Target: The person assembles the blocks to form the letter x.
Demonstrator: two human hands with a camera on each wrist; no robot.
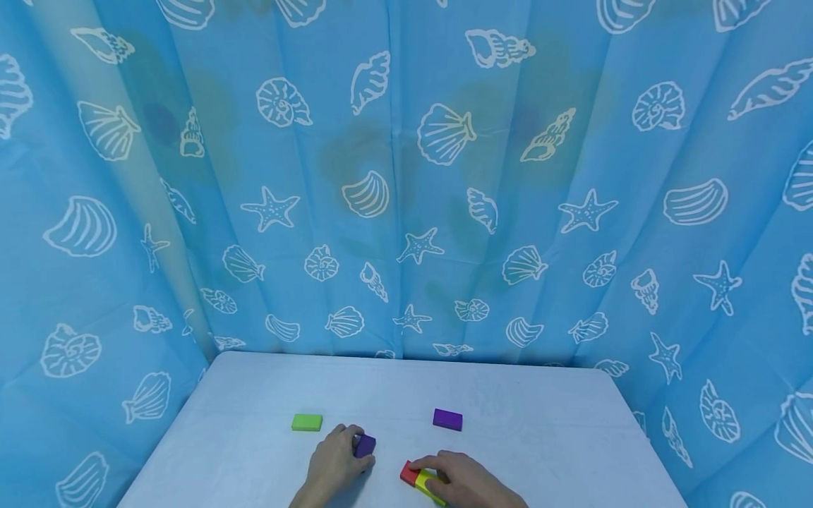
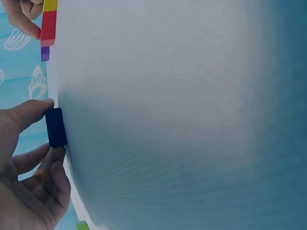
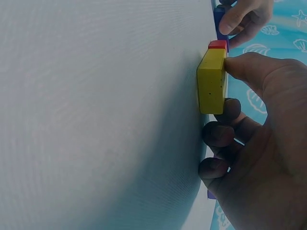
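Near the front of the table, my left hand [image 1: 333, 460] pinches a dark blue-purple block [image 1: 365, 446] between thumb and fingers. The left wrist view shows this block [image 2: 56, 127] on the white surface, held at its two ends. To the right, my right hand [image 1: 466, 480] grips a yellow block [image 1: 430, 488]. A red block [image 1: 409, 473] lies end to end with the yellow one, and a fingertip of the right hand reaches to it. In the right wrist view the thumb and a finger are on opposite sides of the yellow block [image 3: 210, 91].
A lime green block [image 1: 308, 422] lies beyond the left hand, to its left. Farther back on the right is a purple block [image 1: 447, 420]. The white table [image 1: 540, 423] meets a blue shell-print curtain [image 1: 394, 212] behind it and at both sides.
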